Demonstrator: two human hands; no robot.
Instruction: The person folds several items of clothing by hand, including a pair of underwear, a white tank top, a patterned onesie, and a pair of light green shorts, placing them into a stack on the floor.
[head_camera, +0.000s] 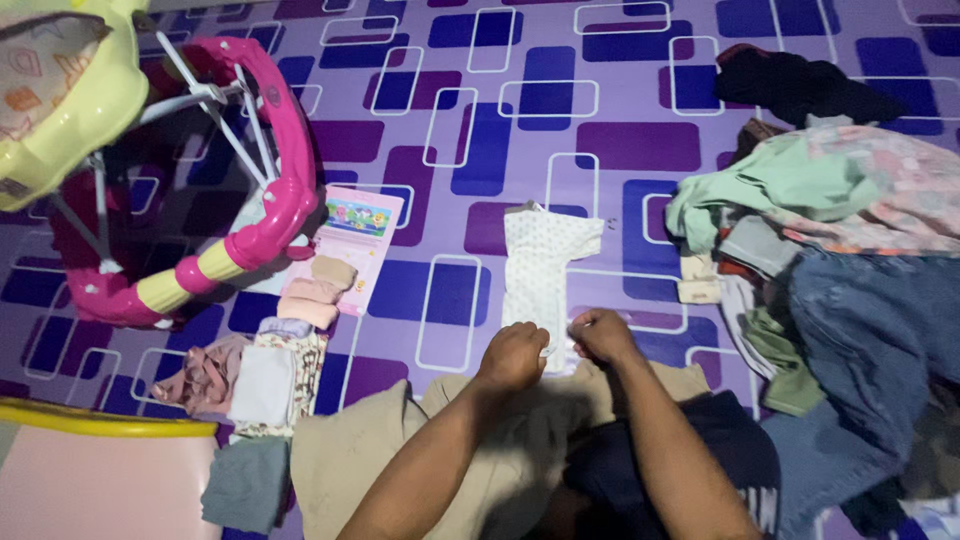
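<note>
Both hands, left hand (512, 356) and right hand (602, 335), clench the white baby shirt's (537, 270) near hem, hiding it.

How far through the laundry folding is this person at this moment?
Done: a few folded small clothes lie stacked at the left beside the pink walker. In hand: the left hand and right hand pinch the near edge of a white baby garment spread flat on the purple mat. Left: a large unfolded heap at the right.

Bare forearms without sleeves, beige trousers (380, 455) and a dark top (700, 450).
</note>
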